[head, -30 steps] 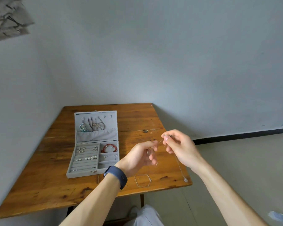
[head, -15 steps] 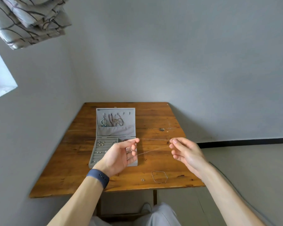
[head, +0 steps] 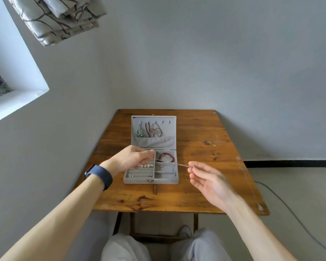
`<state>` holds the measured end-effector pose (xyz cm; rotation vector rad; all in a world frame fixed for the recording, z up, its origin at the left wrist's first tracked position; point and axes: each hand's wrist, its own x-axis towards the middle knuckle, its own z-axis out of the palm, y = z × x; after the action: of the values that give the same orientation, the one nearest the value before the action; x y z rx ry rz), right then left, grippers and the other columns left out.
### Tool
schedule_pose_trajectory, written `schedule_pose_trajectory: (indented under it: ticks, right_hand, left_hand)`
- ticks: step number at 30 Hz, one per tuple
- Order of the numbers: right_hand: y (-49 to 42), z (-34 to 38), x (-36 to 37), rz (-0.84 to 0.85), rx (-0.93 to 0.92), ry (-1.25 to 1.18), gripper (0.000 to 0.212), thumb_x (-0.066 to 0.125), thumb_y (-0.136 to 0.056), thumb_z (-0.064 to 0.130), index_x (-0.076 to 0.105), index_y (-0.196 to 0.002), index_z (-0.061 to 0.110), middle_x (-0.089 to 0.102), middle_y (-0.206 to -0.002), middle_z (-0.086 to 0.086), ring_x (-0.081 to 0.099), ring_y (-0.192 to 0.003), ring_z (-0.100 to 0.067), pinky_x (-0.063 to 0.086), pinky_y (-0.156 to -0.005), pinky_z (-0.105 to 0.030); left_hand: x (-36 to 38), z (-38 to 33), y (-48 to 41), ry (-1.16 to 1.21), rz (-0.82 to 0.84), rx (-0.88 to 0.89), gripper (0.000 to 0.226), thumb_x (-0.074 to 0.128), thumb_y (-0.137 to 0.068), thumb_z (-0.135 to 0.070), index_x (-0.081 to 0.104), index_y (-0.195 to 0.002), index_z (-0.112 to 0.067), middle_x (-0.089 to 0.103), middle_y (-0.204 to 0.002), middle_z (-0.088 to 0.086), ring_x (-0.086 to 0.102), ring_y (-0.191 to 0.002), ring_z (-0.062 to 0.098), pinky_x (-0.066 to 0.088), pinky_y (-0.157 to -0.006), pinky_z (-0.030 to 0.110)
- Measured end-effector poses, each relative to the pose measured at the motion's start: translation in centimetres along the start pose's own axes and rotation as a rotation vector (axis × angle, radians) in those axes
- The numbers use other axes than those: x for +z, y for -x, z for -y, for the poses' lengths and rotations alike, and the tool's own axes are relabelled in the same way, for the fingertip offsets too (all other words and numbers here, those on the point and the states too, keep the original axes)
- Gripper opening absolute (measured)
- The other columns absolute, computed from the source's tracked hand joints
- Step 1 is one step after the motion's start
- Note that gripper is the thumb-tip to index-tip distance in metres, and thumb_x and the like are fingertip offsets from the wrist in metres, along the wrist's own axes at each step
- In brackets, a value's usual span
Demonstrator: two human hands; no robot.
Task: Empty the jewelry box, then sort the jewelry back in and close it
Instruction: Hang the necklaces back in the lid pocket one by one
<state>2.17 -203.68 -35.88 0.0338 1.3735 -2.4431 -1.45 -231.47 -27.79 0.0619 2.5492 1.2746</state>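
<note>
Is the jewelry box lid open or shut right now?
Open. The lid is swung back with its inside facing the camera, and the tray compartments are exposed, with a red bracelet in one.

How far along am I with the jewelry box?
Done: red bracelet, earrings and hung necklaces are in the open jewelry box. In hand: a thin chain pinched between left hand and right hand. Left: the pendant necklace at the table edge, then closing the box.

Grey jewelry box (head: 151,181) open, lid up; red bracelet (head: 167,157) in far-rt compartment, thin chain (head: 181,165) taut across.
</note>
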Motion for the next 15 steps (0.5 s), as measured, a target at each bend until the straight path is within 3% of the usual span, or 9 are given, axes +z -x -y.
schedule_pose_trajectory:
  ticks: [1,3,6,10,15]
  right_hand:
    - [-0.2,-0.1,0.1,0.018,0.002,-0.026,0.033,0.074,-0.081,0.007,0.074,-0.114,0.006,0.073,-0.102,-0.011,0.070,-0.091,-0.018,0.058,-0.078,-0.027]
    - [-0.4,-0.1,0.3,0.032,-0.004,-0.051,0.033,0.072,-0.081,0.005,0.074,-0.114,0.003,0.073,-0.102,-0.012,0.070,-0.092,-0.020,0.058,-0.079,-0.027]
    - [-0.2,0.1,0.3,0.021,-0.044,-0.009,0.028,0.072,-0.083,0.009,0.075,-0.110,0.002,0.074,-0.102,-0.014,0.071,-0.093,-0.021,0.058,-0.080,-0.027]
    - [0.3,0.0,0.6,-0.009,-0.082,0.309,0.026,0.078,-0.080,0.019,0.079,-0.105,0.010,0.075,-0.104,-0.015,0.071,-0.095,-0.021,0.056,-0.083,-0.027]
    - [0.1,-1.2,1.0,-0.028,-0.104,0.407,0.019,0.075,-0.087,0.010,0.080,-0.103,0.020,0.076,-0.103,-0.010,0.072,-0.096,-0.021,0.056,-0.084,-0.029]
  left_hand:
    - [0.0,-0.2,-0.2,0.006,-0.046,0.026,0.039,0.065,-0.091,-0.046,0.069,-0.072,-0.012,0.069,-0.079,-0.006,0.061,-0.075,0.010,0.047,-0.069,0.024]
    - [0.2,-0.6,-0.4,0.041,-0.132,0.101,0.030,0.075,-0.084,-0.023,0.059,-0.063,-0.010,0.061,-0.089,0.002,0.055,-0.074,0.015,0.045,-0.067,0.026]
    - [0.2,-0.4,-0.7,0.131,-0.173,0.083,0.035,0.067,-0.078,0.006,0.047,-0.058,-0.015,0.067,-0.100,0.014,0.063,-0.070,0.016,0.052,-0.064,0.026]
    - [0.1,0.3,-0.7,0.271,0.010,0.007,0.037,0.060,-0.080,0.017,0.044,-0.065,-0.013,0.075,-0.091,0.014,0.072,-0.074,0.024,0.061,-0.071,0.030]
    - [-0.7,-2.3,-0.5,0.316,-0.026,0.175,0.039,0.066,-0.078,0.016,0.046,-0.068,-0.016,0.076,-0.098,0.011,0.074,-0.089,0.022,0.058,-0.074,0.027]
